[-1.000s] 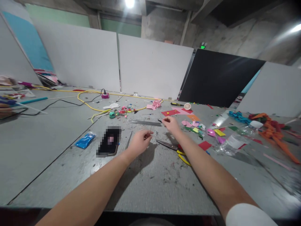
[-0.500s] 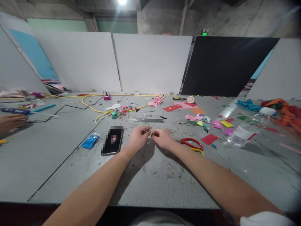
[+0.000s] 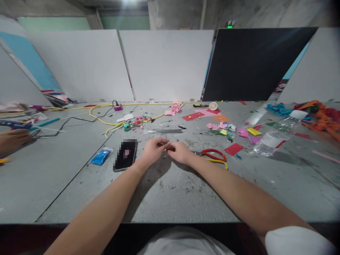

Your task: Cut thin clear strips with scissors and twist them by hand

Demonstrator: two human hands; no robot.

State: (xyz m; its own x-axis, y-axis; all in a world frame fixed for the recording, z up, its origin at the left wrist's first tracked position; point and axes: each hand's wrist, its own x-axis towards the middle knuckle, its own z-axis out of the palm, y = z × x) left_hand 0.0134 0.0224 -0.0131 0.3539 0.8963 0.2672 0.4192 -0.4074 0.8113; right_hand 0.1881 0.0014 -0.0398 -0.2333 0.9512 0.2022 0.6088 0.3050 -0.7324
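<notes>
My left hand [image 3: 154, 150] and my right hand [image 3: 179, 151] meet above the middle of the table, fingertips almost touching. Both are closed in a pinch on a thin, pale wire-like strand [image 3: 168, 143], mostly hidden by the fingers. Just beyond them lies a bundle of thin metal wires [image 3: 163, 131]. Scissors with one red and one yellow handle [image 3: 214, 155] rest beside my right wrist, their blades partly covered by it. A phone [image 3: 125, 155] lies left of my left hand, and past it a blue packet [image 3: 101, 156].
Right of the scissors a clear bottle [image 3: 276, 136] leans at an angle, near a red paper piece [image 3: 233, 149]. Colourful scraps [image 3: 223, 129] and a yellow cord [image 3: 101, 122] lie farther back. Another person's hand [image 3: 14, 140] is at the far left, by a blue glue gun [image 3: 13, 124]. White panels [image 3: 167, 63] stand behind.
The view has tilted slightly down, so the table's things sit a little higher in the picture. My hands stay pinched together, with the fingers slightly shifted.
</notes>
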